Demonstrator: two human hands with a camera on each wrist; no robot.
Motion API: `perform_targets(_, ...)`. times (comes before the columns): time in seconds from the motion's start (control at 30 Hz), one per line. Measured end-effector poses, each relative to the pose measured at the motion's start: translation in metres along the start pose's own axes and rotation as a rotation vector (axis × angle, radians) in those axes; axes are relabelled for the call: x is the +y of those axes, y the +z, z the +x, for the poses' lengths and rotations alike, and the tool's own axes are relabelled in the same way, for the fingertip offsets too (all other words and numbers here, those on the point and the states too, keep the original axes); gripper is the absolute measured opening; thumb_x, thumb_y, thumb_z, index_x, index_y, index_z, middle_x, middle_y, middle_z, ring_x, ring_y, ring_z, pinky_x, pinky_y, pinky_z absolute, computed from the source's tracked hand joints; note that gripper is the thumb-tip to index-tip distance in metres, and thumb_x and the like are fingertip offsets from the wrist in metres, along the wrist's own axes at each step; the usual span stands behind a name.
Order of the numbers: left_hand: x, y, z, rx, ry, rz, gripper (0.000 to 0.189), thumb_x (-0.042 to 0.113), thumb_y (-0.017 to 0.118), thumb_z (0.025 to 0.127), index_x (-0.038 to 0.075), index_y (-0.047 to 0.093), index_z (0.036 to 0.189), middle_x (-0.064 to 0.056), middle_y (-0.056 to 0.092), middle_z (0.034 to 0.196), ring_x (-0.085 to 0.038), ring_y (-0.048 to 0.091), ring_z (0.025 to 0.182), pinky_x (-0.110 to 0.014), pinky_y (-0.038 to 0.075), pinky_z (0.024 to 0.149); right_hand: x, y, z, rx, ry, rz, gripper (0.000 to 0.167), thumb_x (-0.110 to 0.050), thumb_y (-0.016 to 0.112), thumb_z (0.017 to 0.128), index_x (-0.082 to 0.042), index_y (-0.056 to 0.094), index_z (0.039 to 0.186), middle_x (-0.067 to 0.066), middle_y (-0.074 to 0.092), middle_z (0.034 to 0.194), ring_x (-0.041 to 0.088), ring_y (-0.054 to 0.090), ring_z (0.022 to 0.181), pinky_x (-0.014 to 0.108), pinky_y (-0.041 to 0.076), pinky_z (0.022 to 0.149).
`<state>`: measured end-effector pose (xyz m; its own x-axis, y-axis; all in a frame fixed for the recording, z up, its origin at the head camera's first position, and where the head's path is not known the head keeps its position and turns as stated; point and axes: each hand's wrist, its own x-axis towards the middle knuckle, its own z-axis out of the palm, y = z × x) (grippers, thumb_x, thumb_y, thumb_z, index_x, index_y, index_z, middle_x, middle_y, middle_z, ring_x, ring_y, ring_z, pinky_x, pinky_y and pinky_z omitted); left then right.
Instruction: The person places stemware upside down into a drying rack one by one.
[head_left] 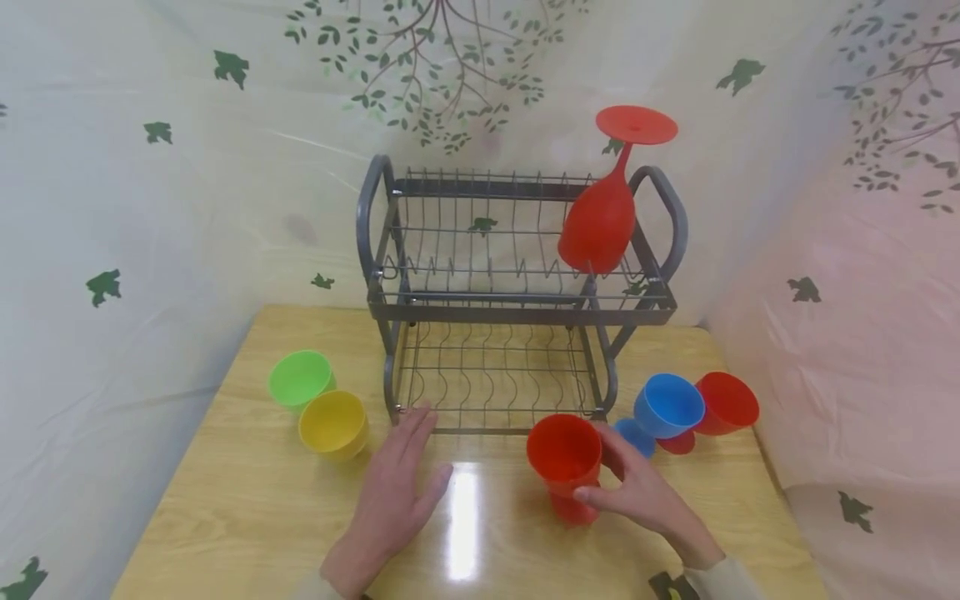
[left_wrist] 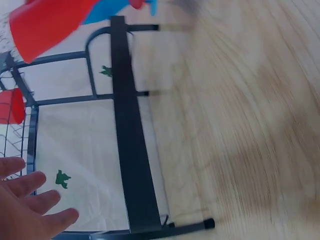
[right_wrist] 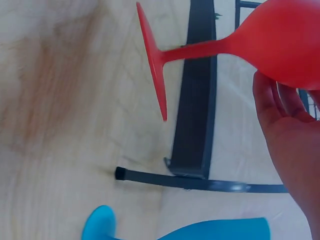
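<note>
A red plastic goblet [head_left: 564, 457] stands out in front of the dish rack with its mouth up. My right hand [head_left: 637, 493] grips its bowl from the right, thumb on the near side. In the right wrist view the goblet's stem and round foot [right_wrist: 157, 62] show below the bowl, with the fingers [right_wrist: 272, 107] against the bowl. My left hand [head_left: 396, 500] holds nothing, its fingers stretched toward the rack's lower front edge and its thumb apart. The left wrist view shows those fingers [left_wrist: 32, 192] spread. Another red goblet [head_left: 600, 225] leans upside down in the upper tier's right end.
The two-tier grey dish rack [head_left: 525, 315] stands at the table's back, its lower tier holding nothing. A green cup [head_left: 302, 379] and a yellow cup [head_left: 333, 425] are at left. A blue goblet [head_left: 669, 406] and a red goblet [head_left: 727, 404] stand close together at right.
</note>
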<state>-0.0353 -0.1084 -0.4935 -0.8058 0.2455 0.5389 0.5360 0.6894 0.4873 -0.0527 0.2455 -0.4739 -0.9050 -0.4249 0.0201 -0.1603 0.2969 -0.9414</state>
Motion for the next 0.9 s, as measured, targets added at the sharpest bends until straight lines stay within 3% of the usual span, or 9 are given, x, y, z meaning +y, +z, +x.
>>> perform_targets(0.17,0.01,-0.003,0.003,-0.038,-0.124,-0.147,0.063,0.021,0.064,0.098,0.003,0.044,0.155,-0.012,0.043,0.161,-0.035,0.044,0.145,-0.057,0.037,0.116,-0.013,0.006,0.005,0.054,0.004,-0.109,0.07,-0.029,0.084,0.083,-0.029,0.051,0.145,-0.007,0.06,0.14,0.025,0.056,0.128,0.033,0.056,0.098)
perform_targets(0.37,0.015,-0.004,0.007,-0.059,-0.21,-0.272,0.061,0.019,0.062,0.1,0.01,0.043,0.157,-0.009,0.045,0.16,-0.033,0.044,0.145,-0.055,0.038,0.115,-0.022,0.014,0.011,0.082,-0.035,-0.226,0.074,-0.035,0.088,0.08,-0.032,0.051,0.144,-0.009,0.058,0.138,0.025,0.056,0.126,0.034,0.059,0.091)
perform_targets(0.57,0.018,-0.004,0.011,-0.083,-0.253,-0.431,0.058,0.018,0.06,0.102,0.012,0.043,0.157,-0.008,0.046,0.158,-0.03,0.05,0.139,-0.052,0.05,0.107,-0.03,0.023,0.019,0.083,-0.109,-0.337,0.078,-0.04,0.088,0.078,-0.031,0.051,0.146,-0.008,0.057,0.14,0.021,0.055,0.126,0.03,0.061,0.083)
perform_targets(0.9,0.025,-0.006,0.018,-0.123,-0.32,-0.576,0.059,0.02,0.063,0.101,0.014,0.044,0.156,-0.01,0.046,0.158,-0.029,0.05,0.139,-0.052,0.05,0.107,-0.046,0.034,0.029,0.062,-0.151,-0.405,0.081,-0.035,0.093,0.074,-0.028,0.052,0.145,-0.006,0.054,0.141,0.021,0.055,0.124,0.027,0.059,0.081)
